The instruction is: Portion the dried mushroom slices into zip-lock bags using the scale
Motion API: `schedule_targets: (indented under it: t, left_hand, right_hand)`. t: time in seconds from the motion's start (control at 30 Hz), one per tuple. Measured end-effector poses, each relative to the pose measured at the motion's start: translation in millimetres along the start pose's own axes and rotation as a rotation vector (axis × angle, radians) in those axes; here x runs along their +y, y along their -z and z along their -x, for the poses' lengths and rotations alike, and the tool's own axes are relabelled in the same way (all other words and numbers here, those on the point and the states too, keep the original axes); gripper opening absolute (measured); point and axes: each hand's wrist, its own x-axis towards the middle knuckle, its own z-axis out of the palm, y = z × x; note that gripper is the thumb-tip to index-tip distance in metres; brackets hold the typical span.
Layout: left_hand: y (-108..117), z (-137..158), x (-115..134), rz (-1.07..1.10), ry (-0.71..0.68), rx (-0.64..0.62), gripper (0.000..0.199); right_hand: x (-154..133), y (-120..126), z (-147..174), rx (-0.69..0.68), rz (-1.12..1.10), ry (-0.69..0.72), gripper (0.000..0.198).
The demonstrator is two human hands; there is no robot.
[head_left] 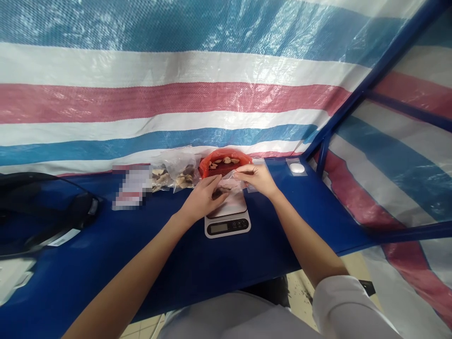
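A small clear plastic bag (230,181) with a few brownish pieces in it is over the plate of a white digital kitchen scale (228,227). My left hand (202,200) holds the bag's left side, thumb low and fingers above. At the bag's upper right edge, my right hand (257,178) pinches the plastic between thumb and fingertips. Just behind is an open red plastic bag (208,162) with pale dried slices (228,160) inside. To its left lean clear bags of dried slices (185,178). The scale's display shows no digits I can read.
A blurred-out white and red packet (132,187) lies left on the blue table (169,278). Black headgear-like equipment (67,221) and a white object (14,278) occupy the far left. A round white item (297,168) sits back right. Striped sheeting (176,101) and a blue frame (353,106) enclose the table.
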Motion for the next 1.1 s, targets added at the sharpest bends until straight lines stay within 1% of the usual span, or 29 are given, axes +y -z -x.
schedule_targets:
  t: [0.13,0.33,0.5,0.6,0.7,0.8,0.9,1.0,1.1]
  left_hand:
    - [2,7,-9,-0.068,-0.069,-0.057,0.058]
    - [4,11,-13,-0.066,-0.077,-0.087,0.054]
    - [8,8,-14,-0.074,-0.077,-0.115,0.053]
    - [12,10,-12,-0.033,-0.098,-0.094,0.049]
    - [16,21,-8,0.001,-0.09,-0.007,0.045]
    - [19,38,-5,-0.012,-0.056,0.102,0.041]
    - [20,55,-5,-0.057,-0.017,0.178,0.038]
    - [20,69,-12,-0.127,0.008,0.19,0.036]
    - [17,79,-22,-0.217,0.02,0.166,0.039]
  right_hand:
    - [11,7,10,0.036,0.004,-0.035,0.03]
    - [25,15,25,0.052,-0.079,-0.154,0.036]
    - [28,19,32,0.035,-0.115,-0.217,0.037]
    - [25,23,34,0.027,-0.107,-0.215,0.038]
    - [23,33,37,0.054,-0.062,-0.192,0.043]
    - [25,46,42,0.105,0.056,-0.127,0.042]
    - [32,54,51,0.138,0.272,-0.01,0.035]
    - [38,56,64,0.142,0.553,0.072,0.028]
    - [43,51,74,0.147,0.799,0.154,0.027]
